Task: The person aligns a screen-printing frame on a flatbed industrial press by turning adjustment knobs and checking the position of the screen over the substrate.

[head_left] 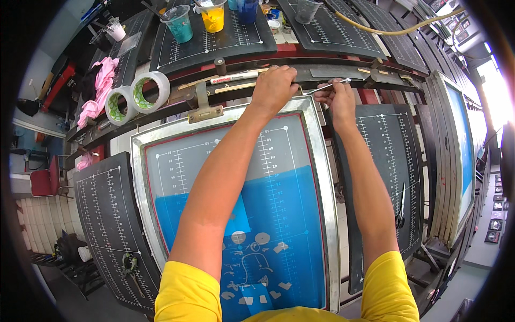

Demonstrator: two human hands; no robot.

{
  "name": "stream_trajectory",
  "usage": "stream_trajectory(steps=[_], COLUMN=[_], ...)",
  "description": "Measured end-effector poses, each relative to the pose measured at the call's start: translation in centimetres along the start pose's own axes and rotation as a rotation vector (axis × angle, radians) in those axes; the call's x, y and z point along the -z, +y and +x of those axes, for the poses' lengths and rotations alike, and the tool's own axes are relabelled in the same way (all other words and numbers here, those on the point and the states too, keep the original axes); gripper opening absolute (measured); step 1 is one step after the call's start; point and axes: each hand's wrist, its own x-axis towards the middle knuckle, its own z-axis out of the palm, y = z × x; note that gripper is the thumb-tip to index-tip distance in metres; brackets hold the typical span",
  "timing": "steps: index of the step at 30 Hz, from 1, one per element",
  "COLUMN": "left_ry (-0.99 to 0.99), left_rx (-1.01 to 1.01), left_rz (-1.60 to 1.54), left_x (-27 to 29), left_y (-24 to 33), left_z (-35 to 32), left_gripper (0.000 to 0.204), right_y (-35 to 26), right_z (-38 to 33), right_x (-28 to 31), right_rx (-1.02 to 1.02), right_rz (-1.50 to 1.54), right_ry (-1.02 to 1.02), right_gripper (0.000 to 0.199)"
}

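A silk-screen frame (pixel 328 214) with a silver metal border and a blue-coated mesh (pixel 279 214) lies in front of me, over a dark ruled board. My left hand (pixel 274 88) is curled over the rail at the frame's far right edge; what its fingers grip is hidden beneath it. Just to its right, my right hand (pixel 338 102) holds a thin silver wrench (pixel 326 87), pinched in the fingers and pointing toward the left hand. At the frame's far edge, left of my hands, a metal hinge clamp (pixel 205 111) grips the border.
Two rolls of clear tape (pixel 151 92) and a white marker (pixel 234 78) rest along the dark rail. Plastic cups of teal paint (pixel 180 27) and yellow paint (pixel 213 19) stand beyond it. Scissors (pixel 401 206) lie on the right board. More screen frames (pixel 448 161) lean at far right.
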Motion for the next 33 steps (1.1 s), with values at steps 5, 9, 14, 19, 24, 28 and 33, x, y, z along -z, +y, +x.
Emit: stream_trajectory(steps=[5, 9, 14, 19, 24, 28, 33], left_ry=[0.009, 0.025, 0.004, 0.045, 0.034, 0.033, 0.029], left_rx=[-0.006, -0.012, -0.01, -0.034, -0.023, -0.024, 0.004], left_rz=[-0.015, -0.024, -0.02, -0.024, -0.027, -0.034, -0.047], left_x=[0.0, 0.0, 0.1, -0.3, 0.0, 0.0, -0.4], left_y=[0.2, 0.1, 0.1, 0.0, -0.2, -0.2, 0.3], left_z=[0.0, -0.1, 0.0, 0.1, -0.1, -0.3, 0.0], left_gripper=[0.019, 0.021, 0.018, 0.02, 0.02, 0.02, 0.019], right_y=[0.4, 0.6, 0.6, 2.7, 3.4, 4.0, 4.1], right_z=[-0.3, -0.6, -1.2, -1.1, -1.2, -1.2, -0.9], right_x=[-0.2, -0.6, -1.3, -1.4, -1.8, -1.6, -1.1], right_rx=[0.087, 0.143, 0.17, 0.208, 0.253, 0.215, 0.277], right_rz=[-0.055, -0.092, -0.269, -0.362, -0.441, -0.635, -0.639], right_ry=[0.004, 0.01, 0.032, 0.019, 0.037, 0.058, 0.067], right_gripper=[0.016, 0.017, 0.02, 0.023, 0.022, 0.024, 0.026])
